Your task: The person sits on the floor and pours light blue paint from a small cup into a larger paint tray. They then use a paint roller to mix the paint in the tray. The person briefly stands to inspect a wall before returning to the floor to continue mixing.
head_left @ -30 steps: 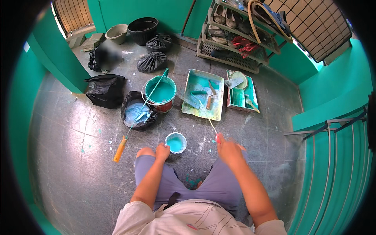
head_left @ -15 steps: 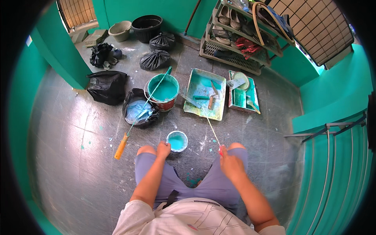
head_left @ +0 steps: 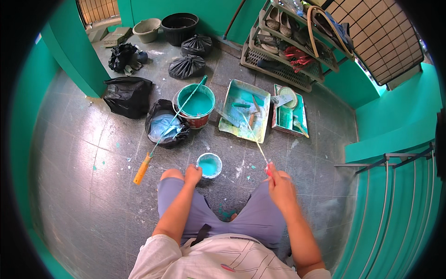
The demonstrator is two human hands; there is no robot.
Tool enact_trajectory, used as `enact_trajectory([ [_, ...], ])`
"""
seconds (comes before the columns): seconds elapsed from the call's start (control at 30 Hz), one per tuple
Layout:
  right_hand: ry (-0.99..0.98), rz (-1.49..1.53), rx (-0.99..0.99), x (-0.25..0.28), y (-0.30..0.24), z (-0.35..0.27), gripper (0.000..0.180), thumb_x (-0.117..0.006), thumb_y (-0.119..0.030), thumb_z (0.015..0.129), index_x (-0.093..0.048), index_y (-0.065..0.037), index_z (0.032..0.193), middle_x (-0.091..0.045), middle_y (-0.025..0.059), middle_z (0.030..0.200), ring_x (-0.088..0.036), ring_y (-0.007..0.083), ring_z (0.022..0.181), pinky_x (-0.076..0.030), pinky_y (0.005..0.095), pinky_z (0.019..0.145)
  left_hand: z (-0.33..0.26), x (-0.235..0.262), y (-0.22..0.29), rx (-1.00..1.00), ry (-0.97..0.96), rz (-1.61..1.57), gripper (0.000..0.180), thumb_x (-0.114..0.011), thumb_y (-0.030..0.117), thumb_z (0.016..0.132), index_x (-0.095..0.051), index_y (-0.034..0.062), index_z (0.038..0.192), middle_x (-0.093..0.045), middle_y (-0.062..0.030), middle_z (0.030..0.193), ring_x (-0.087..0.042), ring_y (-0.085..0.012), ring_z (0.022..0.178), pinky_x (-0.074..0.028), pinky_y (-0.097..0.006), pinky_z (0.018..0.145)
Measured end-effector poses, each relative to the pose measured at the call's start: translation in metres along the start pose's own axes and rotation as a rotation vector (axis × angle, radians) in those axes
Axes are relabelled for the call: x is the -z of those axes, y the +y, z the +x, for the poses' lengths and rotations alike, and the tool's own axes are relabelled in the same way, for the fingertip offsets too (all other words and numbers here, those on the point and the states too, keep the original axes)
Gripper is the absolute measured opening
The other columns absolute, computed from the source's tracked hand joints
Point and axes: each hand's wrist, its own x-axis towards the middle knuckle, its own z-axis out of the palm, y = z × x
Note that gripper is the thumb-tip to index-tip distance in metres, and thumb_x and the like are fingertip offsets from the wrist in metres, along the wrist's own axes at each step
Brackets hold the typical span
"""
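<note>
My left hand (head_left: 193,174) is closed on the side of a small white tub (head_left: 212,176) with teal paint in it, held between my knees. With my right hand (head_left: 282,188) I grip the red handle of a small paint roller (head_left: 254,138). Its thin rod reaches forward into a paint-stained tray (head_left: 228,130), where the teal roller head lies against the tray's sloped surface. A trowel or scraper with a wooden handle (head_left: 251,120) rests in the same tray, and a flat translucent scraper (head_left: 226,114) leans at its left edge.
Left of the tray stands a bucket (head_left: 199,122) of teal paint, with a long yellow-handled roller (head_left: 142,170) across it. A bag-lined container (head_left: 153,138) sits beside it. To the right is a smaller tray (head_left: 278,125) with a brush. Behind stands a shoe rack (head_left: 274,69).
My right hand has pushed the roller forward, so its head sits farther up the tray. The left hand still keeps the tub in about the same place. The view has shifted slightly.
</note>
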Motion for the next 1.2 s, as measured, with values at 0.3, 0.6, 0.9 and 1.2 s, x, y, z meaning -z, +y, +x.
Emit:
enact_trajectory([
  [0.3, -0.129, -0.078, -0.038, -0.036, -0.007, 0.027, 0.048, -0.046, -0.023, 0.098, -0.039, -0.015, 0.145, -0.068, 0.0241, 0.085, -0.066, 0.0431, 0.076, -0.052, 0.0527, 0.069, -0.008, 0.004, 0.011, -0.013, -0.037, 0.023, 0.031, -0.06, 0.029, 0.083, -0.06, -0.0016, 0.092, -0.066, -0.0268, 0.091, -0.064, -0.0426, 0.091, -0.049, -0.048, 0.081],
  [0.6, -0.14, -0.018, -0.098, -0.045, 0.005, 0.037, 0.048, -0.046, -0.024, 0.097, -0.041, -0.017, 0.144, -0.068, 0.0246, 0.089, -0.066, 0.0441, 0.079, -0.051, 0.0545, 0.071, -0.025, 0.018, 0.039, -0.026, 0.017, 0.089, 0.036, -0.062, 0.029, 0.084, -0.056, -0.002, 0.103, -0.062, -0.027, 0.107, -0.061, -0.0414, 0.101, -0.047, -0.046, 0.088],
  [0.9, 0.034, 0.165, -0.045, -0.01, 0.003, -0.008, 0.044, -0.049, -0.024, 0.097, -0.048, -0.02, 0.14, -0.068, 0.0212, 0.086, -0.065, 0.0418, 0.077, -0.051, 0.0514, 0.071, -0.024, 0.023, 0.03, -0.028, 0.084, 0.086, 0.038, -0.062, 0.029, 0.085, -0.055, -0.002, 0.107, -0.06, -0.0263, 0.108, -0.059, -0.0403, 0.104, -0.047, -0.045, 0.09],
  [1.2, -0.1, 0.014, -0.047, -0.047, 0.01, 0.031, 0.05, -0.044, -0.024, 0.099, -0.036, -0.019, 0.147, -0.068, 0.0231, 0.089, -0.064, 0.0451, 0.078, -0.051, 0.0532, 0.072, -0.027, 0.018, 0.033, -0.071, 0.065, 0.094, 0.037, -0.062, 0.028, 0.085, -0.055, -0.0012, 0.106, -0.06, -0.0252, 0.108, -0.06, -0.04, 0.101, -0.047, -0.045, 0.088],
])
